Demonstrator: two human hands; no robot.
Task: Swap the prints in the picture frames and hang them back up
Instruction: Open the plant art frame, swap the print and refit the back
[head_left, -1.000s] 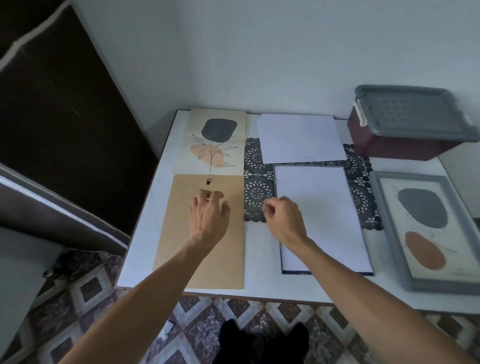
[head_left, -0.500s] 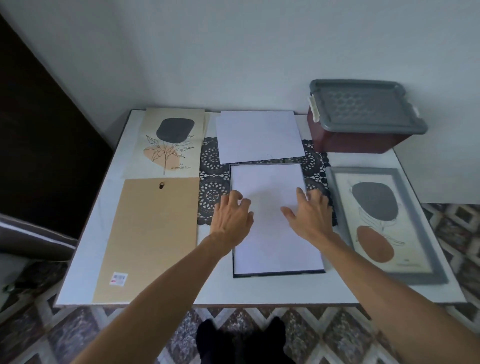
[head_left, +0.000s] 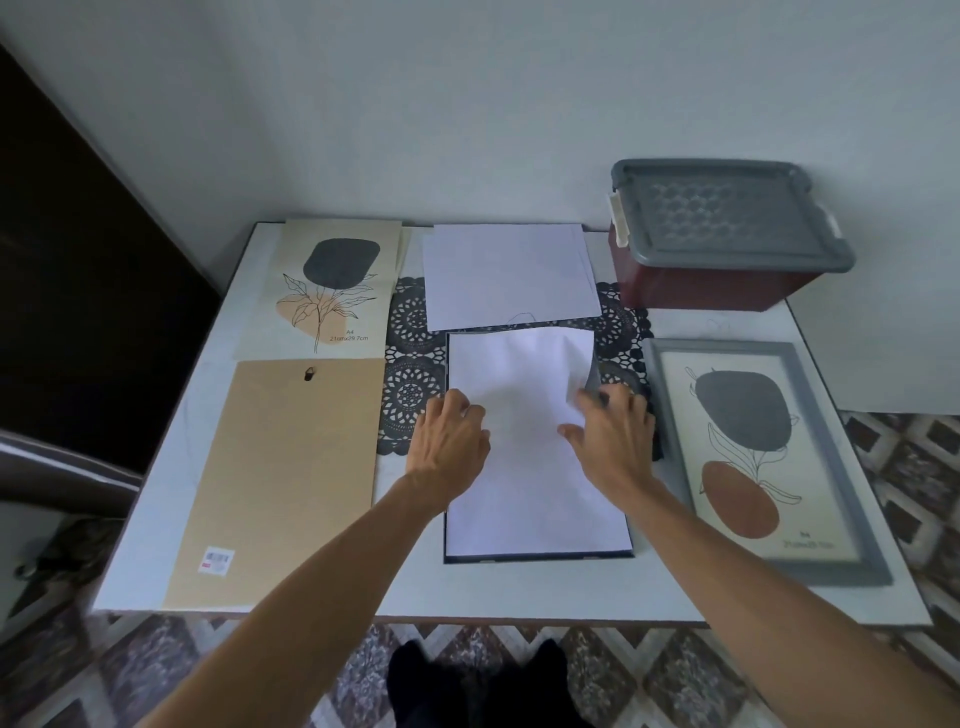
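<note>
Now the right hand (head_left: 613, 436) pinches the curled right edge of the white paper sheet (head_left: 519, 467); the left hand (head_left: 452, 441) presses its left edge, holding nothing. It lies in the black rectangular frame (head_left: 535, 557) by the white table's (head_left: 156, 519) front edge. Best peeled slowly, avoiding creases.

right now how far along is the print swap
Done: the dark frame is open; a backing board and a loose print lie nearby. In hand: the right hand lifts the white sheet by its edge, the left hand resting on it. Left: the grey frame holds its print; nothing is hung.
</note>
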